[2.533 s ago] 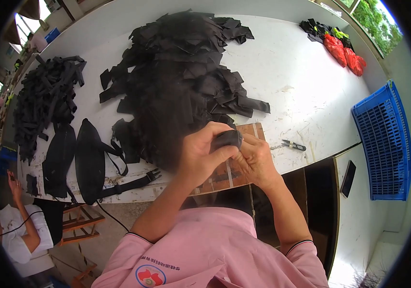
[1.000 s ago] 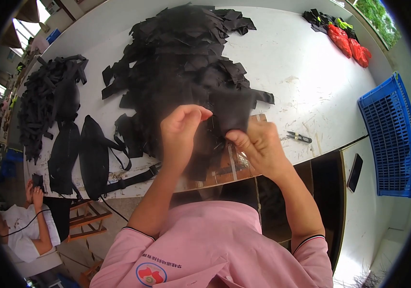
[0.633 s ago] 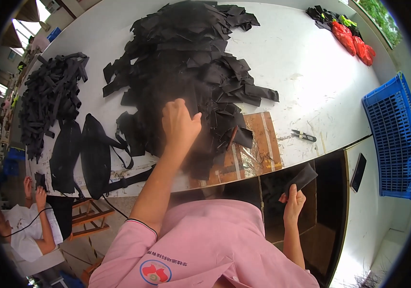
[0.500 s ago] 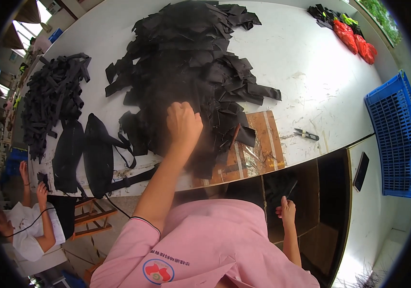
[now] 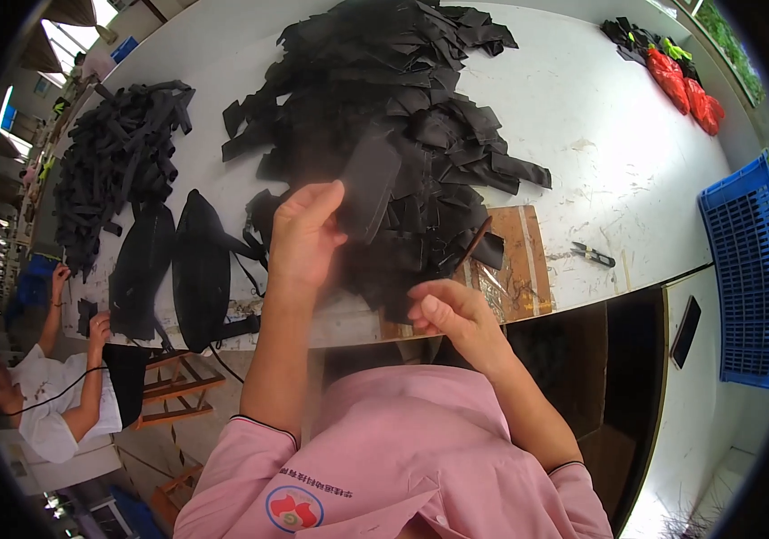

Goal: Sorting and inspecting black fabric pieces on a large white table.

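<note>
My left hand (image 5: 305, 232) pinches a flat black fabric piece (image 5: 373, 184) between thumb and fingers, raised above a large heap of black fabric pieces (image 5: 357, 81). My right hand (image 5: 458, 322) is over the table's front edge, beside the heap's near end. Its fingers are loosely curled and apart, and no held thing shows in them. A slim reddish-brown stick (image 5: 477, 241) leans at the heap's right side, by a brown board (image 5: 521, 260).
Left of the heap are black strips (image 5: 124, 148) and two black padded pieces with straps (image 5: 202, 269). Thread snips (image 5: 594, 255), red bags (image 5: 669, 81), a blue crate (image 5: 744, 269) and a phone (image 5: 685, 331) are to the right. A co-worker (image 5: 52, 404) sits at left.
My left hand has lifted a black fabric piece off the heap. My right hand has come up from the box below the table, where it held something thin and dark. The view has shifted slightly.
</note>
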Demonstrator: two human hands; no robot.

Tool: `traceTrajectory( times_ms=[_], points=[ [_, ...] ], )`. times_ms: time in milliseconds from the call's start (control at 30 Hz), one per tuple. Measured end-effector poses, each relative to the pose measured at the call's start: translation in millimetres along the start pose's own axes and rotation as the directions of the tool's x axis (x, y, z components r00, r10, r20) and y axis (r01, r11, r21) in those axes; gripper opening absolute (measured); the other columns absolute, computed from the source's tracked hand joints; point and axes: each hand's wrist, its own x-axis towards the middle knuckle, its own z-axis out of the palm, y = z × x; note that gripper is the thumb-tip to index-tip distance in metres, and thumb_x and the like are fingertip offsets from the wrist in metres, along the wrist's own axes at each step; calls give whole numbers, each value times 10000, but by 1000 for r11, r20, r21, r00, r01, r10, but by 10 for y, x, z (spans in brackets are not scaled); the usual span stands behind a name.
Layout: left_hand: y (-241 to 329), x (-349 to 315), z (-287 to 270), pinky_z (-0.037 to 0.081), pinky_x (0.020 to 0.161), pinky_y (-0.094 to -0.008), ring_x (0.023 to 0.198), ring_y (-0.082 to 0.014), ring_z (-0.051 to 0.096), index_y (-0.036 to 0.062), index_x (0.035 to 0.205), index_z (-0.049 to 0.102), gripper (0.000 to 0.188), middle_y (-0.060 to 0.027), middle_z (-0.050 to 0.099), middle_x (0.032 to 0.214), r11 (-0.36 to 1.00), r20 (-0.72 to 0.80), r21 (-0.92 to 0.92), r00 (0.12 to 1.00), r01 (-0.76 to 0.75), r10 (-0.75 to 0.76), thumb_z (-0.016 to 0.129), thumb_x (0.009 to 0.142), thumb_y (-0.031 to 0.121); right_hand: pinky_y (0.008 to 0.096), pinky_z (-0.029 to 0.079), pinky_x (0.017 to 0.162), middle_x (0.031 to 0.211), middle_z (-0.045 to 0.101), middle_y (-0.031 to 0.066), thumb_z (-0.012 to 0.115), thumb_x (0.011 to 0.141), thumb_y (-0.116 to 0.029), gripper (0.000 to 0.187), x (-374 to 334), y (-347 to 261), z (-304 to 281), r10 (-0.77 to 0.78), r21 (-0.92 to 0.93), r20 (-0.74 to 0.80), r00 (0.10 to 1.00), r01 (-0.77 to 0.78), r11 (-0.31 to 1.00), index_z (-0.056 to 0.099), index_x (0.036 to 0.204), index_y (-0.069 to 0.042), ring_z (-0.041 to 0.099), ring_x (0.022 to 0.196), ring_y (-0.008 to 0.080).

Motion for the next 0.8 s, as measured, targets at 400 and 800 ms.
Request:
traceTrajectory(
  times_ms=[400,800],
  points=[
    [-319,-765,42,392,494,-209,597,-89,515,3,908,552,258,-48,579,757,982,59,-161,994,97,-89,487,873,250,188,451,516,752,621,27,635,796,-171,132,398,34,339,113,677,-6,994,-79,732,612,844,-51,560,596,78],
    [-378,-829,-24,405,500,-192,556,-81,528,-2,888,567,133,-39,587,709,976,73,-75,977,206,-200,563,768,54,185,430,505,711,612,21,617,814,-241,198,313,92,266,99,576,-75,992,-38,817,611,811,-43,528,552,69]
  ],
)
